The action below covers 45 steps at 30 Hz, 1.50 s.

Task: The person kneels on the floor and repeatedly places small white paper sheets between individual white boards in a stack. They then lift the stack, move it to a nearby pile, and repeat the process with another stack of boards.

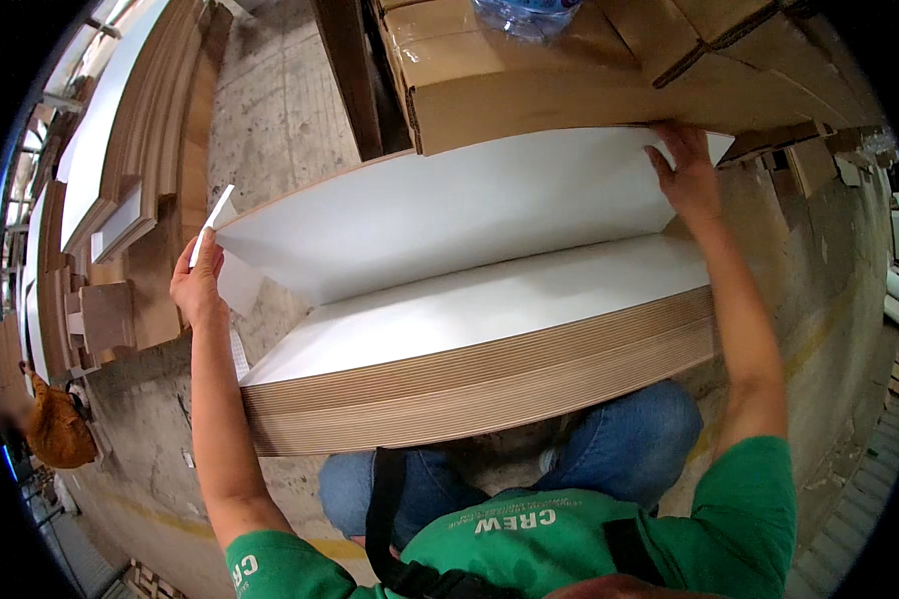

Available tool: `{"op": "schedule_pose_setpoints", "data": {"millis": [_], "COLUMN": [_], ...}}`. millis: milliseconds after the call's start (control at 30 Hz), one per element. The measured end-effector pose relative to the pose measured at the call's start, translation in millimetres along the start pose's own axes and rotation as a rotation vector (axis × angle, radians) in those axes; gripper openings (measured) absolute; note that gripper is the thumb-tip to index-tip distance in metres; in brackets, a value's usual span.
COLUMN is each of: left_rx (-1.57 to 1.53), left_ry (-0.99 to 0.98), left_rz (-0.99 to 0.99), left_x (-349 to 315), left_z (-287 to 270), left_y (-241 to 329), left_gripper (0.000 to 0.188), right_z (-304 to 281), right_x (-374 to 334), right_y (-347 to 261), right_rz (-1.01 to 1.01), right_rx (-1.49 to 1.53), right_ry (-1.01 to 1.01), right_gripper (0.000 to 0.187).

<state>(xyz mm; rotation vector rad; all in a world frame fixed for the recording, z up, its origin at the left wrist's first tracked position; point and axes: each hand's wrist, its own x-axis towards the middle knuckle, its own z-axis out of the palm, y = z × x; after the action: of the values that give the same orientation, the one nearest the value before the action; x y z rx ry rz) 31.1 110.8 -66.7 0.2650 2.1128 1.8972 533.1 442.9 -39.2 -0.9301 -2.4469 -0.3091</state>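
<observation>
1. Brown-edged boards [160,140] lie left of the stack [479,364].
2. Left hand [198,285], beyond the stack's left end, pinches a white strip [212,218] between thumb and fingers.
3. White panel [449,215] tilts up along the stack's far edge.
4. Right hand [687,180], beyond the stack's right end, grips the panel's top edge, thumb spread from fingers.

Workshop or warehouse, industrial; which of the two cannot be told. Evidence: worn grey concrete floor [280,110], upper left of centre, marked with a yellow line [180,523], lower left; piled white-faced panels [160,125], upper left; large brown cardboard cartons [529,100], top centre to upper right; thick stack of brown-edged boards [469,377], centre.
</observation>
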Motion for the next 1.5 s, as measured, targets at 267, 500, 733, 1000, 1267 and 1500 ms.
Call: {"op": "schedule_pose_setpoints", "data": {"millis": [267, 500, 733, 1000, 1267, 1500], "left_rx": [0.103, -0.018, 0.031, -0.013, 0.053, 0.016], "left_ry": [0.001, 0.095, 0.058, 0.067, -0.021, -0.512], "left_rz": [-0.102, -0.093, -0.011, -0.112, 0.237, 0.312], "left_x": [-16, 1, -8, -39, -94, -175], "left_z": [1, -1, 19, 10, -5, 19], "left_y": [-7, 9, 11, 36, 86, 112], "left_gripper": [0.032, 0.034, 0.037, 0.047, 0.048, 0.039], "right_z": [-10, -3, 0, -10, -142, -119], "right_x": [-12, -28, -25, -29, 3, 55], "right_y": [-1, -14, -2, 7, -47, -171], "right_rz": [-0.010, 0.029, 0.018, -0.017, 0.451, -0.293], "right_rx": [-0.030, -0.019, -0.033, -0.053, 0.337, 0.873], "right_ry": [-0.187, -0.353, -0.207, -0.184, -1.111, -0.305], "right_gripper": [0.037, 0.050, 0.053, 0.043, 0.022, 0.020]}}
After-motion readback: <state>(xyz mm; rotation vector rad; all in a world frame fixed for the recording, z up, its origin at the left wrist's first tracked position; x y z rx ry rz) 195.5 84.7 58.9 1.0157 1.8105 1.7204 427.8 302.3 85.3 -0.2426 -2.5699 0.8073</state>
